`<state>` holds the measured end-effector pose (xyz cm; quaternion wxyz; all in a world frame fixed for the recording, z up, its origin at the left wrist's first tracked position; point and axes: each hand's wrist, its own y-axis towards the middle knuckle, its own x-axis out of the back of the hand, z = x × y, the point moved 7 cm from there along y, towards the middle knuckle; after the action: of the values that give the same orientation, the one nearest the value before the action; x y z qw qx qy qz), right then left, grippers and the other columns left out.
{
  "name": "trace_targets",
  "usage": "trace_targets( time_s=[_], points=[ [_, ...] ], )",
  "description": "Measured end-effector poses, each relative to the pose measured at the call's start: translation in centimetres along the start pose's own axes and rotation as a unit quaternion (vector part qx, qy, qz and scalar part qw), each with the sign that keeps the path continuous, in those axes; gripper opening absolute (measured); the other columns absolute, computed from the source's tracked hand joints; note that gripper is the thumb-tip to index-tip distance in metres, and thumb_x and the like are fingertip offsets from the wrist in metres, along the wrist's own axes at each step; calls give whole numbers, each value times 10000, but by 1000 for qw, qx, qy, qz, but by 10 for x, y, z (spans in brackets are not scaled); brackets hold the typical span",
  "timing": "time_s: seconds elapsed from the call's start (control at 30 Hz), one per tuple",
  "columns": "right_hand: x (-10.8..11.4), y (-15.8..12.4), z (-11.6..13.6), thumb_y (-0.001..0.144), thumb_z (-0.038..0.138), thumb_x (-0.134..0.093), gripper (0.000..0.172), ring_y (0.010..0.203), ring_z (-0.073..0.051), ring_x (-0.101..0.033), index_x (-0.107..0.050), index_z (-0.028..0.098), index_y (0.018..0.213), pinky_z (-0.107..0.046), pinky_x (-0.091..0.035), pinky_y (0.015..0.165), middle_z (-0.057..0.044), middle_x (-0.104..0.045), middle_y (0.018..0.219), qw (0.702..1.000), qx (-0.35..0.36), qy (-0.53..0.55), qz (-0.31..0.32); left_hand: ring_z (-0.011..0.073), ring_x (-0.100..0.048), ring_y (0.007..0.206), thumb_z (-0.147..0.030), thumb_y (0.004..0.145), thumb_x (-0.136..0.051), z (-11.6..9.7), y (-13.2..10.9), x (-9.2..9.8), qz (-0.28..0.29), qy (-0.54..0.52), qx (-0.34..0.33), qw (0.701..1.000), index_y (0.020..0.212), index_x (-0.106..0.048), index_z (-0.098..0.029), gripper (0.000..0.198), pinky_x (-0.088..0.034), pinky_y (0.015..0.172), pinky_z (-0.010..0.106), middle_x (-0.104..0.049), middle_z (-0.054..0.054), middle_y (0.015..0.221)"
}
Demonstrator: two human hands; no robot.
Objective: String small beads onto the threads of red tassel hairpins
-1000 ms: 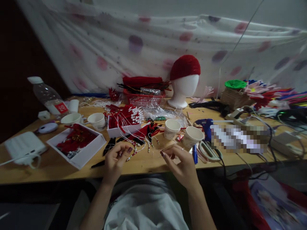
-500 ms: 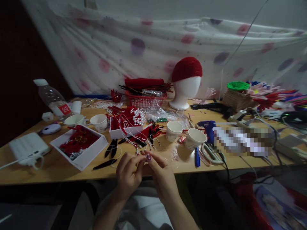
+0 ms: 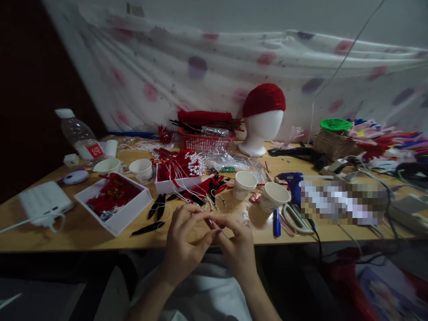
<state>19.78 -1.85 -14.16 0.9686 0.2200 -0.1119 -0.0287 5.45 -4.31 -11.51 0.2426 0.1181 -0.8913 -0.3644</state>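
While our left hand (image 3: 185,243) and our right hand (image 3: 237,247) meet fingertip to fingertip just in front of the small white box (image 3: 179,183), both pinch shut on a fine beaded thread (image 3: 197,204) that trails from that box toward us, though the exact spot of the hold is too small to make out. Black strips (image 3: 157,209) lie on the table (image 3: 83,234) in front of the box and a little to its left. A paper cup (image 3: 244,184) stands to the box's right, and a larger white tray (image 3: 115,203) of red pieces sits to its left.
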Motion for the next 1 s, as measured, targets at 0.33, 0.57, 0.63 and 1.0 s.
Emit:
trace_targets(
  time_s=[0.33, 0.57, 0.63, 1.0],
  points=[
    [-9, -14, 10, 920, 168, -601, 186, 580, -150, -606, -737, 185, 794, -230, -442, 536, -26, -655, 614, 977, 131, -88, 143, 156, -649, 674, -191, 797, -728, 28, -26, 1, 17, -127, 147, 981, 692, -730, -210, 106, -511, 588, 225, -674, 17, 722],
    [0, -14, 16, 900, 129, -627, 144, 671, -162, -665, -741, 206, 943, -240, -510, 596, -36, -725, 739, 978, 135, -66, 145, 152, -643, 691, -201, 787, -747, 31, -29, 1, 18, -151, 168, 974, 687, -726, -216, 103, -506, 615, 221, -663, 12, 717],
    [2, -15, 15, 877, 105, -637, 230, 821, -179, -713, -728, 225, 1052, -250, -556, 687, -54, -761, 911, 983, 108, -42, 139, 148, -642, 703, -217, 792, -751, 31, -29, 0, 16, -176, 171, 969, 694, -733, -223, 99, -506, 632, 223, -659, 13, 735],
    [-3, -19, 8, 889, 160, -648, 134, 714, -158, -695, -764, 223, 913, -239, -527, 653, -29, -748, 795, 986, 39, 4, 162, 141, -577, 685, -416, 732, -812, 35, -27, -3, 8, -275, 222, 935, 628, -724, -202, 254, -473, 603, 231, -582, 25, 736]
  ],
)
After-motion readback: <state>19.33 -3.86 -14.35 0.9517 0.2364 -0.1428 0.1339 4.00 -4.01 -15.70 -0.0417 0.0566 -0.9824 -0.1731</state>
